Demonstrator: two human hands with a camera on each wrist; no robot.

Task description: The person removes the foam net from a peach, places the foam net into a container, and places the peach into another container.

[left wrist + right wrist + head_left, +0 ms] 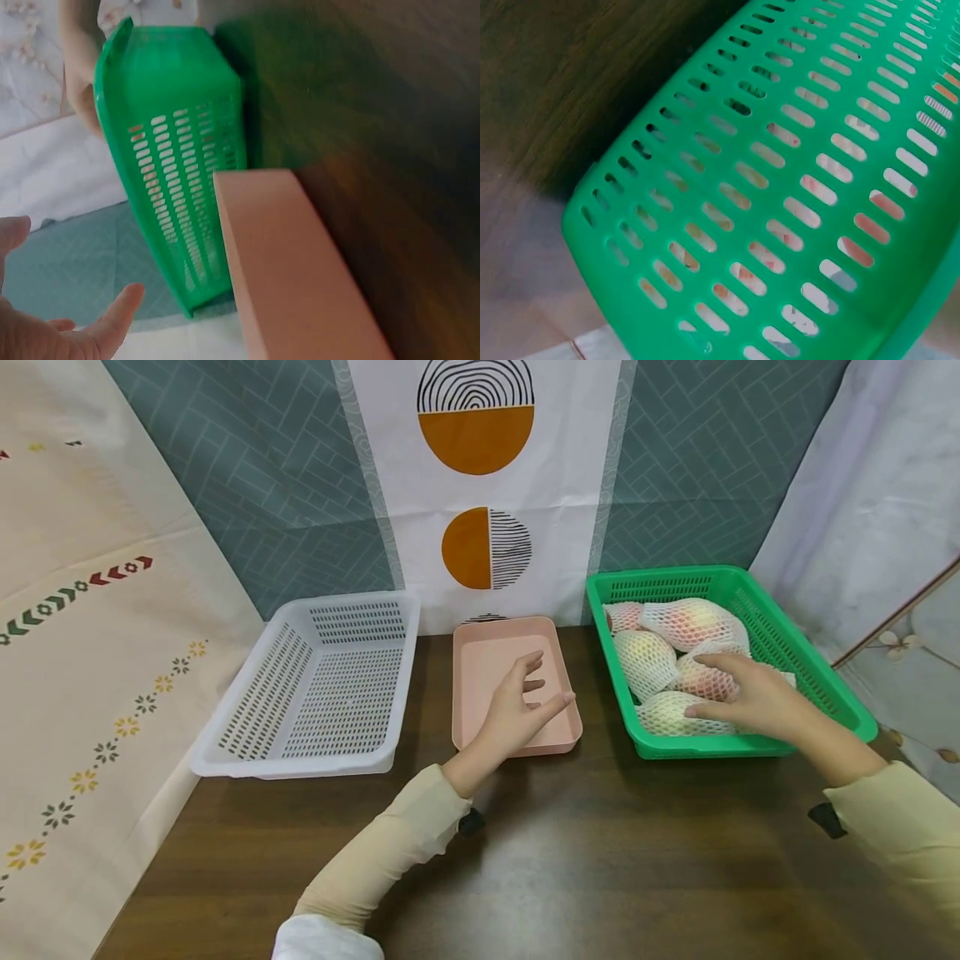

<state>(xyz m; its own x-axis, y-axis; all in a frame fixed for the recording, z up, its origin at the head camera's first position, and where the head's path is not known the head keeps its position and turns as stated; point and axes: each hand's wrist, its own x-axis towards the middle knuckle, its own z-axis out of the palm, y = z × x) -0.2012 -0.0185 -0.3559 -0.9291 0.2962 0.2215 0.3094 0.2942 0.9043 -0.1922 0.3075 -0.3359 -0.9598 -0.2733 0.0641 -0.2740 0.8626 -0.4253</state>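
My left hand (512,708) hovers over the shallow pink tray (468,693), thumb and fingers spread apart with nothing between them. In the left wrist view, fingertips (127,304) show at the lower left, beside the tray's outer wall (292,262). Over the green basket (611,681) is my right hand (761,697), its thumb and fingers parted above the fruits. Several round fruits in white foam nets lie in that basket, yellowish and reddish; one reddish fruit (701,681) shows between the right thumb and forefinger. The right wrist view is filled by the slotted basket wall (727,187).
A white slotted basket (348,702) stands on the left of the dark wooden table (600,860). Behind everything hangs a patterned cloth (570,543). The pink tray sits between the two baskets, its bare floor visible.
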